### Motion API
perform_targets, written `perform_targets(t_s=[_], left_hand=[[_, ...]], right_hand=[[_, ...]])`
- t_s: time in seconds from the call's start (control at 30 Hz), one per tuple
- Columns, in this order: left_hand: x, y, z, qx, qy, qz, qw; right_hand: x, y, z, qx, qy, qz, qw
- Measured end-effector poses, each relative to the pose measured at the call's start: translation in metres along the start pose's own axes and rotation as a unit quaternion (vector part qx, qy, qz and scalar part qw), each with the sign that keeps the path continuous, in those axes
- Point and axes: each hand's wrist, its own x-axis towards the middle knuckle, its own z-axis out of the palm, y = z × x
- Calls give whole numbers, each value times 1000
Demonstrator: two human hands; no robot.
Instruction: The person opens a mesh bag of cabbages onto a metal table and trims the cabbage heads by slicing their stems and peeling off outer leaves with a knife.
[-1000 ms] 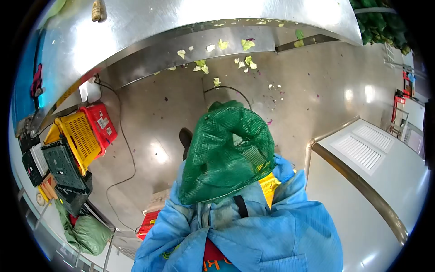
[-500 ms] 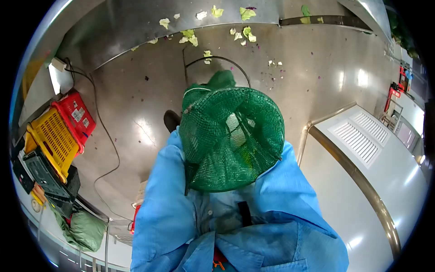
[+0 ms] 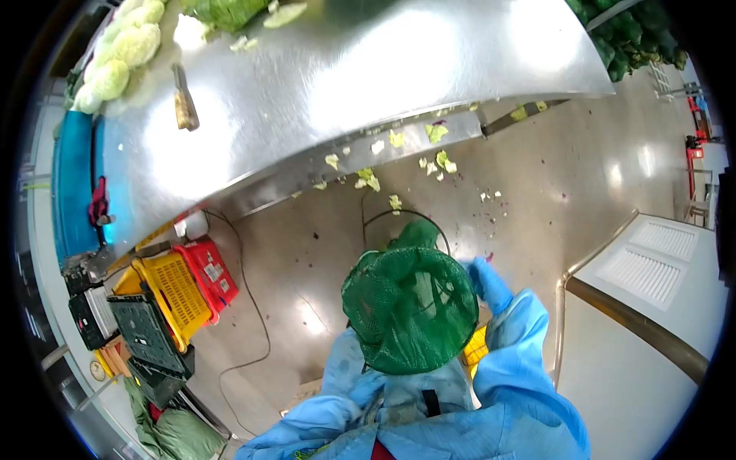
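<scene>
Pale vegetables (image 3: pixel 134 46) and a wooden-handled knife (image 3: pixel 184 110) on a shiny metal table (image 3: pixel 268 100).

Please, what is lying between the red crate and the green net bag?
In the head view, a dark cable runs along the grey floor between the red crate and the green net bag.

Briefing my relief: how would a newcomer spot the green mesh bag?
Find the steel table across the top. Below it, mid-picture, beside the blue-gloved right hand, is the green mesh bag. Its round, open mouth and netting set it apart from the yellow item nearby.
</scene>
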Motion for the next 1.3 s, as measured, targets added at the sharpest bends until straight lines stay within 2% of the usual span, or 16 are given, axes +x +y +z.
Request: perform_targets(t_s=[0.07,0.1,0.13,0.2,0.23,0.33,0.37,0.4,0.43,0.47,0.53,0.73,0.93,1.07,1.2,1.3], left_hand=[[25,-2,12,-55,67,-109,990],[42,4,12,-144,122,-218,957],[52,19,-1,-76,131,-162,975],[50,71,-30,71,145,-69,985],[44,142,-46,146,195,-87,966],[120,146,-85,-238,260,-80,933],[141,173,-105,-165,293,-24,941],[179,177,-132,-109,290,6,951],[167,255,-140,-161,311,39,936],[171,299,-155,-79,320,34,944],[192,355,-189,-83,311,17,947],[215,413,-257,-30,278,136,951],[107,357,-319,208,197,204,936],[-42,322,-475,-142,-2,89,986],[-126,241,-693,-467,205,-55,858],[-124,126,-829,-527,165,-15,833]], right_hand=[[15,60,-1,105,29,-72,991],[-10,28,20,208,-29,-42,977],[-41,-6,39,305,-88,-5,948],[-30,18,32,275,5,-104,956],[-36,10,39,335,-13,-120,934],[-54,-17,59,461,-59,-197,863],[-40,-11,55,471,-46,-224,852],[-33,-21,64,463,-51,-240,852],[-28,-32,74,456,-57,-255,851],[-23,-42,84,448,-62,-271,849],[-14,-52,100,411,-82,-257,870],[47,-51,120,276,30,-173,945],[53,-44,107,227,303,-183,907],[36,-44,130,216,481,-209,823],[33,-55,189,161,537,-254,788],[58,-69,236,25,511,-306,803]])
